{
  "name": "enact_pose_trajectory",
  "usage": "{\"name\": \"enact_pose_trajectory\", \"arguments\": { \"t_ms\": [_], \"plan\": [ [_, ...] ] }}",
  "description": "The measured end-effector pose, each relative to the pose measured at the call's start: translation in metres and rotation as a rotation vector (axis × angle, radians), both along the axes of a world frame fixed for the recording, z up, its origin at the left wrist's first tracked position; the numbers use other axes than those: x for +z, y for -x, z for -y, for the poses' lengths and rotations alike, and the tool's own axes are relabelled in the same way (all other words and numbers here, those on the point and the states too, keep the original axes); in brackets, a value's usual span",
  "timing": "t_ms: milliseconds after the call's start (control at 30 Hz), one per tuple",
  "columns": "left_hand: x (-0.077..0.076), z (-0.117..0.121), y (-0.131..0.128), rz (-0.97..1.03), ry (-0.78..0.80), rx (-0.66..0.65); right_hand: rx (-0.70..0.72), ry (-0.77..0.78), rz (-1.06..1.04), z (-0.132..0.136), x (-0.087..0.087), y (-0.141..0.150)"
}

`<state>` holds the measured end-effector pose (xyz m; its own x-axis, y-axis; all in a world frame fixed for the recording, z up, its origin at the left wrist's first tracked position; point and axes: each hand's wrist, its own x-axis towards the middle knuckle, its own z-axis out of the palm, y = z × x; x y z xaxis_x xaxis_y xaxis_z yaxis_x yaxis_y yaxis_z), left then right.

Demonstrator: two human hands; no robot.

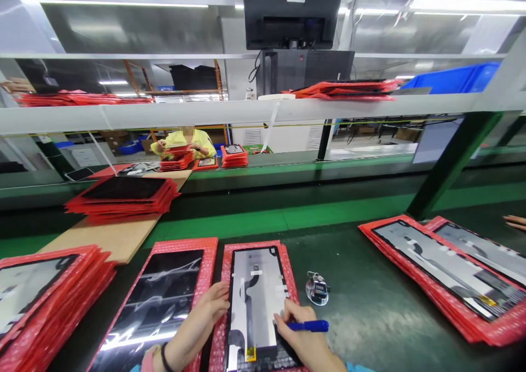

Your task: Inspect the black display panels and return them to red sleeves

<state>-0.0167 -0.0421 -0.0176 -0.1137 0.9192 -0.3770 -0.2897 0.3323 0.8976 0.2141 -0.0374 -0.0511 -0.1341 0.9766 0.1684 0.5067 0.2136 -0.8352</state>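
A display panel point(263, 295) lies back side up in front of me on red bubble wrap point(292, 276), with dark flex cables and white tape bits on its silver back. My right hand point(302, 328) is closed round a blue pen point(314, 326) over the panel's right edge. The pen's tip is hidden by my fingers. At the panel's left edge rests my left hand point(207, 312), its fingers stretched out and holding nothing. Under my left forearm a second panel point(158, 290) lies glossy black side up on red bubble wrap. A silver tally counter point(317, 288) sits right of the middle panel.
Stacks of panels in red wrap stand at the far left point(49, 301) and right point(444, 273). Another stack point(123, 194) rests on a wooden board point(142, 238). A green post point(456, 164) and shelf point(205, 114) stand ahead. Across sits a co-worker in yellow point(201, 139). Another person's fingers point(515, 221) show at right.
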Motion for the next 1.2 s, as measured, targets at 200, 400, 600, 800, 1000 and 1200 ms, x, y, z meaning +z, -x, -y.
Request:
{"name": "enact_pose_trajectory", "arguments": {
  "t_ms": [200, 400, 600, 800, 1000, 1200],
  "plan": [
    [0.012, -0.009, 0.005, 0.036, 0.107, -0.004, -0.018, 0.03, -0.128, 0.0, 0.0, -0.001],
    [0.018, -0.022, -0.016, 0.025, 0.093, -0.14, -0.011, 0.151, -0.381, -0.008, -0.006, -0.003],
    [0.02, -0.019, -0.051, 0.037, -0.091, -0.117, 0.005, 0.157, -0.53, -0.01, 0.003, -0.01],
    [0.053, -0.017, -0.041, -0.05, -0.291, 0.007, -0.042, 0.018, -0.63, -0.005, 0.043, -0.034],
    [0.108, -0.006, -0.033, -0.092, -0.476, 0.072, -0.088, -0.089, -0.767, -0.014, 0.103, -0.043],
    [0.139, 0.011, -0.03, -0.178, -0.563, 0.066, 0.159, 0.032, -0.774, -0.012, 0.141, -0.032]
  ]
}}
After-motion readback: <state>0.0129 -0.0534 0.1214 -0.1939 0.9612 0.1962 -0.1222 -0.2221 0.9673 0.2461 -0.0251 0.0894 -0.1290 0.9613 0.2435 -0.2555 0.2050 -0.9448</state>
